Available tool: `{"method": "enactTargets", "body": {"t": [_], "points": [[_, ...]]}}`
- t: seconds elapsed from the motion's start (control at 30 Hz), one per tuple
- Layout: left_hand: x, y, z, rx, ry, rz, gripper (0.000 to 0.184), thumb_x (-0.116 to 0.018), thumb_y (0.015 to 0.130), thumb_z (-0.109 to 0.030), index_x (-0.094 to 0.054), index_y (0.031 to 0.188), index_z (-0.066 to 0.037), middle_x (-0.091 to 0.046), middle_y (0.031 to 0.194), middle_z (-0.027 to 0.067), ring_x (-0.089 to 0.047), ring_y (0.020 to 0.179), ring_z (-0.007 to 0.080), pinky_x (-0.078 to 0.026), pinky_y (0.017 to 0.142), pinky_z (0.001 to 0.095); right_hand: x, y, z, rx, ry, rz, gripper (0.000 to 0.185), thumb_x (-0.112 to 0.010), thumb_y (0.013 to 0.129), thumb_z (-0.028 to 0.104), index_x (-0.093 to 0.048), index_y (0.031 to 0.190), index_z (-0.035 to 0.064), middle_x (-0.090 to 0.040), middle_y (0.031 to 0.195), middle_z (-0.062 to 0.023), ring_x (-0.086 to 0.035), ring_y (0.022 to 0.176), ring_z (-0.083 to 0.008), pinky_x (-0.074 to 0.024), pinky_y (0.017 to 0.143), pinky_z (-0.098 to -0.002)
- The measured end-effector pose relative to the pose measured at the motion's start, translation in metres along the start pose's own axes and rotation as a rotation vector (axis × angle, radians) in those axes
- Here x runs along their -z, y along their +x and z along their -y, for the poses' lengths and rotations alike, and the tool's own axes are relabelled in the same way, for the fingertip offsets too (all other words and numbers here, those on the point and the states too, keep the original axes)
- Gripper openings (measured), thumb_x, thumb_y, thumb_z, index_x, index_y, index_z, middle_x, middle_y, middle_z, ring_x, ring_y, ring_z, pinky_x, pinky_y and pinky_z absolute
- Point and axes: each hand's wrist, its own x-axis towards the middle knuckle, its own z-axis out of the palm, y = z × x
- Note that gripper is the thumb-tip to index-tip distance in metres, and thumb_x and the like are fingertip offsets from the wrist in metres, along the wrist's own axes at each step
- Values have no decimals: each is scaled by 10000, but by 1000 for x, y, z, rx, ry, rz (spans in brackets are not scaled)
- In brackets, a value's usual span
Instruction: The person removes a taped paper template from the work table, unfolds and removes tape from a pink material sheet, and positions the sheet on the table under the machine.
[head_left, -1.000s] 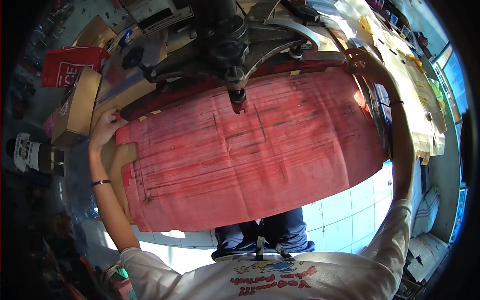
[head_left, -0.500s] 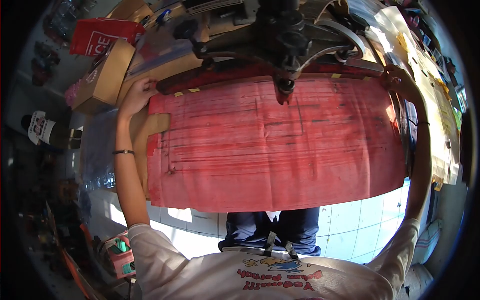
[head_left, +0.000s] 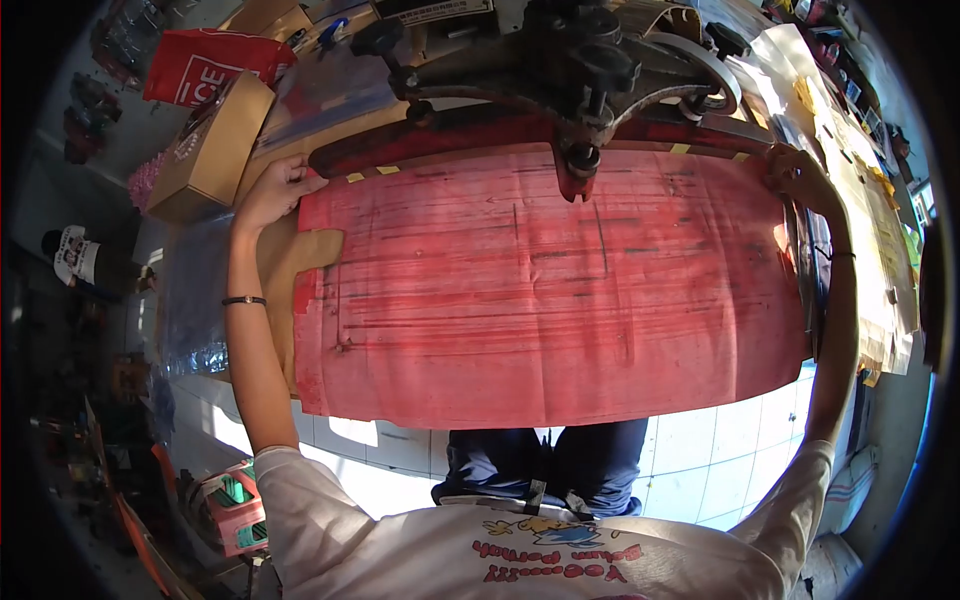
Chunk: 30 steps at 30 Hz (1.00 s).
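A large red sheet (head_left: 550, 290), marked with dark lines and scuffs, lies flat before me. Along its far edge runs a long dark red bar (head_left: 450, 148) beneath a black metal frame with knobs (head_left: 590, 70). At the sheet's far left corner is my left hand (head_left: 277, 195), its fingers pinched together beside the bar's end. My right hand (head_left: 800, 178) is at the far right corner with fingers curled, partly in shadow. What either hand holds is too small or hidden to make out. Yellow tape strips (head_left: 387, 170) show along the bar.
On the left stand a cardboard box (head_left: 210, 150) and a red bag (head_left: 215, 65), with clear plastic sheeting (head_left: 195, 300) nearer me. Stacked pale sheets (head_left: 860, 200) lie on the right. Another person (head_left: 85, 260) is at the far left. Below is a red-and-green crate (head_left: 237, 500).
The view has shifted slightly. My left fingertips have moved a little toward the sheet's corner. My right hand stays at the far right corner. The person at far left has changed posture.
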Motion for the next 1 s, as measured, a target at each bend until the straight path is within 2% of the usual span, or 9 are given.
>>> {"method": "enactTargets", "body": {"t": [0.07,0.17,0.47,0.77,1.0], "points": [[3,-1,0,20,37,26,260,-670,875,-203,-575,1067,-56,-624,797,-55,-445,594,-14,-291,462,163,-1,2,-14,-122,100,34,82,-725,750,97,-654,740,59,-592,961,-20,-531,897,-151,-414,793,-301],[1,-5,-5,-5,5,37,257,-681,869,-228,-576,1044,-70,-615,783,-66,-426,577,-22,-277,454,160,-6,2,1,-124,170,-45,218,-708,744,27,-519,635,34,-507,854,7,-453,790,-110,-366,695,-280],[4,0,5,-44,-65,35,322,-677,867,-226,-563,1121,-64,-604,779,-63,-387,540,-17,-268,442,161,-1,4,-8,-168,124,1,163,-720,747,55,-586,655,37,-590,999,-17,-506,851,-122,-397,747,-275],[4,2,8,-27,-46,31,313,-665,870,-215,-571,1134,-73,-592,759,-64,-383,523,-8,-263,441,160,-1,4,-5,-163,145,-13,154,-731,761,99,-609,693,36,-585,965,-13,-503,850,-111,-401,751,-280],[1,-2,3,-33,-20,20,320,-677,860,-213,-584,1138,-85,-580,741,-78,-382,526,-15,-265,440,156,-5,2,-3,-134,193,-27,150,-724,779,118,-610,717,43,-530,873,11,-465,791,-95,-373,690,-270]]}}
